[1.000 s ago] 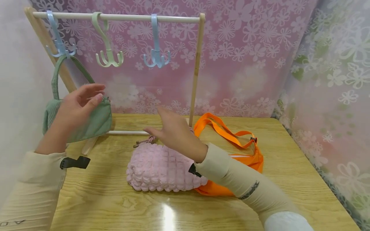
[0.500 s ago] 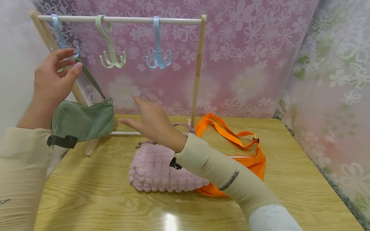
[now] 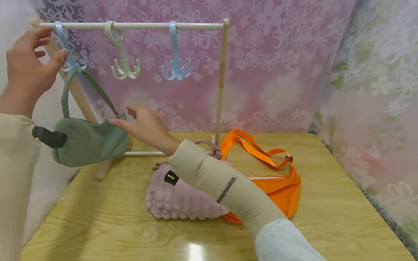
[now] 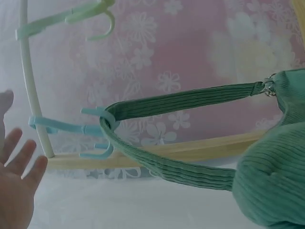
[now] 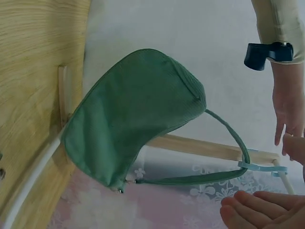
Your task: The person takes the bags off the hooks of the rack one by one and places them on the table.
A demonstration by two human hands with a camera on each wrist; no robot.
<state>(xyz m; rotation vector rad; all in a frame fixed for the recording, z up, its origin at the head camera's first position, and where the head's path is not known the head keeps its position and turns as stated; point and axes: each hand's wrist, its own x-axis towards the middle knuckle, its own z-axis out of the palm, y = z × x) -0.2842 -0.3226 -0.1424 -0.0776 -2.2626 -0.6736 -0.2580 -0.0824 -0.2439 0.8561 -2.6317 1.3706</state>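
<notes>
A green corduroy bag hangs by its strap from the left blue hook on the rack. Beside the rack's upper left end, my left hand is raised with relaxed fingers, holding nothing. In front of the bag's right end, my right hand has its thumb near the zip end; whether it touches is unclear. The left wrist view shows the strap looped over the blue hook, apart from the left fingers. In the right wrist view, the bag hangs clear of the right fingers.
A green hook and another blue hook hang along the white rail. On the wooden table lie a pink puffy bag and, behind my right forearm, an orange bag with its strap spread backward.
My left hand has risen and moved left, from in front of the green bag to beside the rail's end. My right hand has moved left from above the pink bag to the green bag.
</notes>
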